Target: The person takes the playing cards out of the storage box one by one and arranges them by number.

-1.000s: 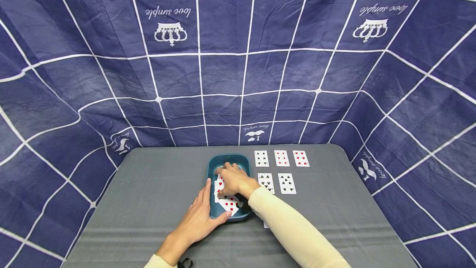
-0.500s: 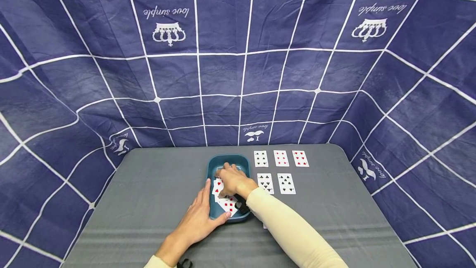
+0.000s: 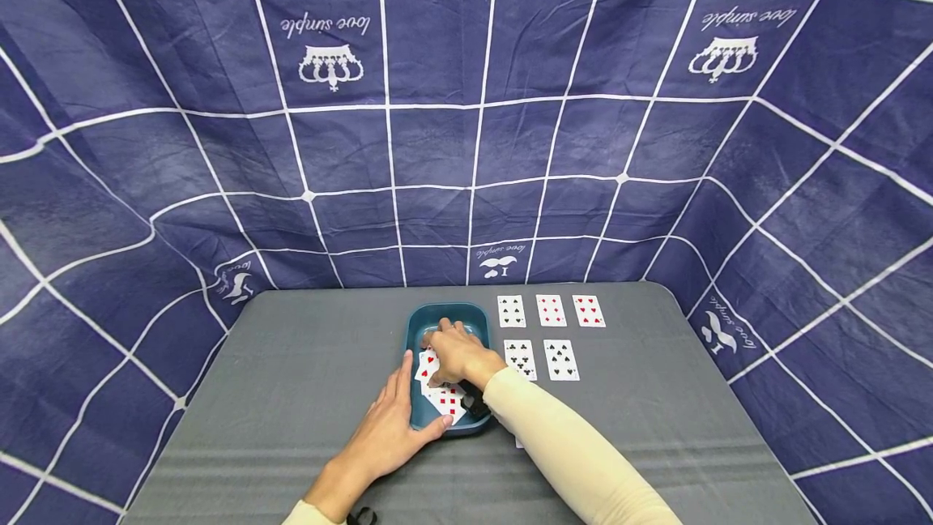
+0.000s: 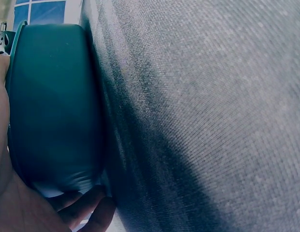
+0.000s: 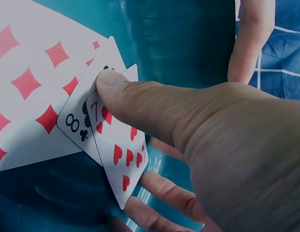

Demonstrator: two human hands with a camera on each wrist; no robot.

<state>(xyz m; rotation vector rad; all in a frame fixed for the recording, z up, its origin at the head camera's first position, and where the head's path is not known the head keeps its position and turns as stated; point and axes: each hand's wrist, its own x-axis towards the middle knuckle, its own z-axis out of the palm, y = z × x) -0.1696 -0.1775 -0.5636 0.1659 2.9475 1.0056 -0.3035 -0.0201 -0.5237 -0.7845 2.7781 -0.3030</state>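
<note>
A teal tray (image 3: 417, 330) stands on the grey table with loose playing cards inside. Along its left wall lie the fairly straight fingers of my left hand (image 3: 385, 432), the thumb spread to the near rim; the left wrist view shows the tray's outer wall (image 4: 55, 104) beside the palm. My right hand (image 3: 459, 355) reaches into the tray. It pinches the seven of hearts (image 5: 116, 145), thumb across the face and fingers at the edge. An eight of clubs (image 5: 75, 121) sits partly beneath that card, overlapping a diamonds card (image 5: 31, 84).
Right of the tray, a back row holds a spades card (image 3: 512, 311), a diamonds card (image 3: 551, 310) and a hearts card (image 3: 589, 311). Before them lie a clubs card (image 3: 521, 356) and another spades card (image 3: 561, 360). My right sleeve (image 3: 568, 444) covers most of another card. Blue cloth (image 3: 437, 144) hangs behind.
Over the last second the seven of hearts has shifted slightly left and tilted within the tray as my right fingers moved. My left hand has stayed at the tray.
</note>
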